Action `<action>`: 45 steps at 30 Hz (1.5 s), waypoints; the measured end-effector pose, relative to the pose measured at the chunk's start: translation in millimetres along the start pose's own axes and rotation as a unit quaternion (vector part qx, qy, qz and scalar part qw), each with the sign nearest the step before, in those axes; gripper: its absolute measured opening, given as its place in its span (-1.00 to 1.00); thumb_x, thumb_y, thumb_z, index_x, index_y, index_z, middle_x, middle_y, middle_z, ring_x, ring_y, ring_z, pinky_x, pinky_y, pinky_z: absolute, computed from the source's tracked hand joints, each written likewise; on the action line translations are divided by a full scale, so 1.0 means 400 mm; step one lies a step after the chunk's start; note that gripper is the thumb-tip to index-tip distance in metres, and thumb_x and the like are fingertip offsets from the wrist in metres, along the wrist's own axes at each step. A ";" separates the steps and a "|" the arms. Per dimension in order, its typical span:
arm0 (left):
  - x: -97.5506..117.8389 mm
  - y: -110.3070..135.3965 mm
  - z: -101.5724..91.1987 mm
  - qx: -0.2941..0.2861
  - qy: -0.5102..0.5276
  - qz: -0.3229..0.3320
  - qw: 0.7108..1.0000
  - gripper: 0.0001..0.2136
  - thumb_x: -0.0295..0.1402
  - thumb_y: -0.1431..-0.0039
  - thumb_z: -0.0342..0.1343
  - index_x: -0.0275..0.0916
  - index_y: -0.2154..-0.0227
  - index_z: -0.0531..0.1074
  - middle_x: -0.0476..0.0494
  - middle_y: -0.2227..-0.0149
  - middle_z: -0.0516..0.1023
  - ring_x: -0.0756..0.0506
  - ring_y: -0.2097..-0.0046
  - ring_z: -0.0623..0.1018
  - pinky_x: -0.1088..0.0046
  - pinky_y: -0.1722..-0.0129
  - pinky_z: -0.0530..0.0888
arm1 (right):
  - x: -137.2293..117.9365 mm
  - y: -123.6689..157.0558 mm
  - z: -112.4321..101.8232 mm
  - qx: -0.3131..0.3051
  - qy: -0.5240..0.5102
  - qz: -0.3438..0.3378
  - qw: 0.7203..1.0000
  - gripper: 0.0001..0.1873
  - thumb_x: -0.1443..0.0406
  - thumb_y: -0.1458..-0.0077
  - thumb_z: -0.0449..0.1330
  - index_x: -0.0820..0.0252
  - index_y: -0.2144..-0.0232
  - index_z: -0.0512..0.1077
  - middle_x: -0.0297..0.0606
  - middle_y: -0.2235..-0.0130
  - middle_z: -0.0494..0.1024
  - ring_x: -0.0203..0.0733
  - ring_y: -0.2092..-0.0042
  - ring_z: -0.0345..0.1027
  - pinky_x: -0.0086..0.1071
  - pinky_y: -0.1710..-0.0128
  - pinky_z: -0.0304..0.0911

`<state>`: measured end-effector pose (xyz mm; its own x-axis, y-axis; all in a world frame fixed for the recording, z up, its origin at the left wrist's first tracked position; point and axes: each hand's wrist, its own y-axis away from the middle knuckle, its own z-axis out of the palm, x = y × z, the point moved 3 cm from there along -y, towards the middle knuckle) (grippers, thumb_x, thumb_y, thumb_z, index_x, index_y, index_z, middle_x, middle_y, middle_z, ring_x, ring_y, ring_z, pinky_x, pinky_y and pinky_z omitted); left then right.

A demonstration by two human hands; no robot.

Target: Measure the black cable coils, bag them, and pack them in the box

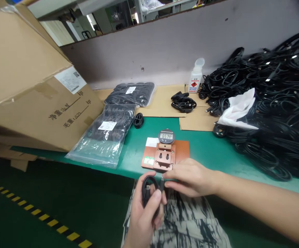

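Observation:
My left hand (146, 210) is closed round a coiled black USB cable (144, 193), held upright low in the view in front of the bench edge. One plug with a metal tip stands up inside the coil. The other plug (161, 185) rises past my left thumb. My right hand (188, 177) reaches in from the right, its thumb and index finger pinched at that plug's tip. Just beyond the hands is a copper-coloured gauge fixture (164, 158). Its round digital dial (166, 136) appears to read 6.574.
Bagged cables (108, 125) and a large open carton (35, 86) are on the left. A single coil (138, 120) lies beside the bags. Toward the back are a few coils (184, 102) on cardboard and a white bottle (196, 77). Cables (263, 75) heap up on the right under a white cloth (238, 110).

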<state>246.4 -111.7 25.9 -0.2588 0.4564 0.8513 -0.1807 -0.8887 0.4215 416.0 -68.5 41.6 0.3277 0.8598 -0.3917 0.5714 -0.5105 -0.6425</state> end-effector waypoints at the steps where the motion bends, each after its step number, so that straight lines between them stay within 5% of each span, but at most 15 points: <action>1: -0.004 0.001 -0.001 -0.019 0.026 -0.010 0.999 -0.55 -0.04 -0.17 0.11 -0.13 -0.04 0.24 0.00 0.52 0.44 0.16 0.70 0.17 0.66 0.70 0.15 | -0.001 0.000 -0.001 0.002 -0.008 0.003 1.000 -0.84 0.33 -0.28 0.09 0.32 0.18 0.43 -0.29 0.46 0.53 -0.30 0.49 0.37 -0.41 0.54 0.20; 6: -0.020 -0.008 0.000 -0.055 0.125 -0.073 0.988 -0.48 0.18 -0.18 -0.15 -0.13 0.06 0.29 0.02 0.59 0.39 0.13 0.74 0.15 0.67 0.75 0.15 | -0.005 0.001 0.001 -0.021 -0.060 0.024 0.998 -0.78 0.33 -0.23 0.05 0.33 0.14 0.42 -0.25 0.45 0.50 -0.25 0.48 0.35 -0.39 0.55 0.18; 15: 0.002 -0.019 0.004 -0.055 0.114 -0.021 0.992 -0.75 -0.14 -0.31 -0.10 -0.19 0.16 0.34 -0.05 0.42 0.47 0.15 0.74 0.24 0.67 0.75 0.10 | 0.000 0.013 0.010 -0.057 -0.008 0.003 0.998 -0.78 0.32 -0.27 0.05 0.32 0.12 0.42 -0.18 0.36 0.54 -0.21 0.40 0.40 -0.37 0.48 0.26; 19: 0.002 -0.025 0.003 -0.055 0.074 -0.023 0.995 -0.70 -0.16 -0.32 -0.11 -0.19 0.02 0.31 -0.07 0.45 0.47 0.15 0.72 0.23 0.65 0.73 0.06 | 0.003 0.017 0.013 -0.058 -0.001 -0.016 0.998 -0.80 0.33 -0.29 0.06 0.33 0.11 0.41 -0.16 0.32 0.57 -0.21 0.37 0.41 -0.36 0.43 0.28; 26: -0.024 -0.029 0.015 -0.069 0.039 -0.038 0.996 -0.67 -0.11 -0.32 -0.12 -0.23 0.09 0.36 -0.01 0.52 0.41 0.15 0.73 0.21 0.63 0.73 0.02 | -0.005 0.018 0.015 -0.064 -0.004 -0.060 0.996 -0.76 0.32 -0.31 0.03 0.33 0.11 0.44 -0.19 0.41 0.53 -0.24 0.43 0.35 -0.37 0.49 0.19; 37: -0.041 -0.045 0.020 -0.083 0.005 -0.010 0.997 -0.60 -0.03 -0.33 -0.16 -0.25 0.18 0.41 0.10 0.61 0.25 0.15 0.75 0.15 0.61 0.75 0.02 | -0.009 0.019 0.029 -0.077 -0.075 0.018 0.994 -0.74 0.24 -0.28 0.09 0.26 0.39 0.45 -0.30 0.52 0.49 -0.29 0.52 0.31 -0.40 0.51 0.15; 45: -0.026 -0.060 0.031 -0.061 0.021 0.033 0.997 -0.56 0.01 -0.30 -0.15 -0.19 0.02 0.39 0.01 0.48 0.36 0.14 0.67 0.19 0.58 0.68 0.08 | -0.002 0.014 0.022 -0.067 -0.133 0.078 0.986 -0.77 0.31 -0.28 0.06 0.30 0.09 0.43 -0.24 0.43 0.58 -0.27 0.49 0.42 -0.42 0.47 0.29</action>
<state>265.1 -95.5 11.0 -0.3125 0.4006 0.8613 -0.2747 -0.9061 0.3217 412.2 -72.2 32.7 0.2205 0.7279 -0.6492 0.6301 -0.6144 -0.4749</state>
